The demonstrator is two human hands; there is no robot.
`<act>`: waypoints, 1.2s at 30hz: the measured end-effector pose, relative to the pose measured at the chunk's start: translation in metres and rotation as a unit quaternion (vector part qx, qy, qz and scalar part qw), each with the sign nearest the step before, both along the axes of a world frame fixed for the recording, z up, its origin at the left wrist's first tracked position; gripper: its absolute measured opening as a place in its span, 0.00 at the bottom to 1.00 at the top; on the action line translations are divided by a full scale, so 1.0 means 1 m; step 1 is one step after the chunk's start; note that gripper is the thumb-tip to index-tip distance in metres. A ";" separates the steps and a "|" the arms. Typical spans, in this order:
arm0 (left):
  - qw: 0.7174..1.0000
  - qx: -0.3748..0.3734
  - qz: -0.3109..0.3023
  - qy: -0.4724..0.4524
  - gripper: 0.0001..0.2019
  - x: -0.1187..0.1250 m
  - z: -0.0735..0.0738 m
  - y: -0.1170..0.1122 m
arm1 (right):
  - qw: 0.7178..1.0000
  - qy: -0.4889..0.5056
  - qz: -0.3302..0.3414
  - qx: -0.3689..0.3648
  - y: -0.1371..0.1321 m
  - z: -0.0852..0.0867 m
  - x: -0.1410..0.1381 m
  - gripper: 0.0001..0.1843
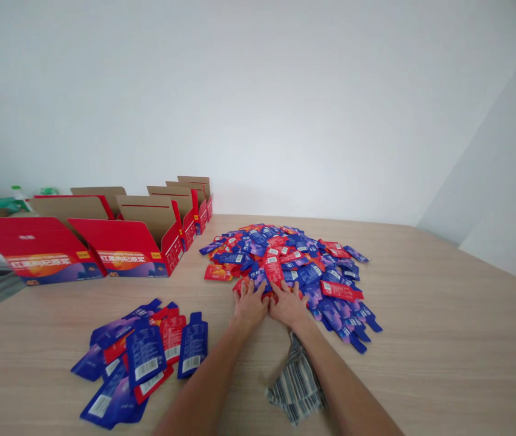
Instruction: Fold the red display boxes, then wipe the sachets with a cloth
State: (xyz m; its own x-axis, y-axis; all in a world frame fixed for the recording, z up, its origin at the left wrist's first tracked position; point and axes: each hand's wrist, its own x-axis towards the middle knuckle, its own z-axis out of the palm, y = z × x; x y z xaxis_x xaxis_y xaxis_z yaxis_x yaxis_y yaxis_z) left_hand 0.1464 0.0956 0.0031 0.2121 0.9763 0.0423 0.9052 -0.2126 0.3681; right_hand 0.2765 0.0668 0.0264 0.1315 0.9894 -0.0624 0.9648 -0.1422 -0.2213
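I'm seeing the left hand [249, 307] and right hand [287, 304] resting palms down, fingers spread, at the near edge of the pouch pile [291, 257] on the table [426, 315]. Pouches are looking light, soft, slippery; I'm favouring pinching narrow tab ends.

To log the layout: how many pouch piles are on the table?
2. The larger pile spreads ahead, with the left hand and right hand at its near edge; the smaller pile lies to the left, nearer than the red boxes.
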 end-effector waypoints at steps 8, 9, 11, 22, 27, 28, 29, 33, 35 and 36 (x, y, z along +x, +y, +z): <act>1.000 0.009 -0.001 0.004 0.30 -0.026 0.005 -0.058 | 0.999 -0.001 0.039 0.011 -0.052 0.004 -0.017 0.33; 1.000 0.011 -0.003 0.002 0.30 -0.029 0.005 -0.065 | 0.999 -0.002 0.045 0.014 -0.058 0.004 -0.019 0.33; 1.000 0.012 -0.006 -0.003 0.30 -0.035 0.005 -0.081 | 0.998 -0.002 0.055 0.025 -0.071 0.003 -0.021 0.32; 1.000 0.027 0.003 -0.002 0.31 -0.035 0.005 -0.118 | 0.997 0.011 0.064 0.034 -0.103 0.010 -0.024 0.32; 0.999 0.045 0.009 0.000 0.28 -0.032 0.009 -0.117 | 0.994 -0.003 0.054 0.094 -0.119 0.023 -0.014 0.28; 0.998 0.055 0.006 -0.004 0.26 -0.033 0.010 -0.117 | 0.993 -0.008 0.041 0.107 -0.124 0.024 -0.012 0.27; 0.998 0.067 0.003 -0.010 0.24 -0.033 0.012 -0.117 | 0.993 -0.015 0.023 0.117 -0.129 0.024 -0.010 0.25; 0.995 0.094 0.019 -0.039 0.19 -0.033 0.020 -0.114 | 0.989 -0.046 -0.074 0.115 -0.150 0.016 -0.009 0.23; 0.995 0.083 0.047 -0.041 0.18 -0.031 0.023 -0.112 | 0.990 -0.051 -0.099 0.083 -0.158 0.011 -0.010 0.25; 0.995 0.075 0.061 -0.039 0.18 -0.029 0.024 -0.111 | 0.991 -0.051 -0.104 0.067 -0.160 0.009 -0.011 0.25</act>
State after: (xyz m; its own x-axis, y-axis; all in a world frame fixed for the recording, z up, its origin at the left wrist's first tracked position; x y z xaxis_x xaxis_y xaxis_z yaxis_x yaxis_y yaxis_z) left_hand 0.1172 -0.0156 0.0275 0.0820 0.9763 0.2005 0.8974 -0.1598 0.4112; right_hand 0.2651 -0.0931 0.0352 0.3323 0.9388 0.0910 0.9360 -0.3164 -0.1542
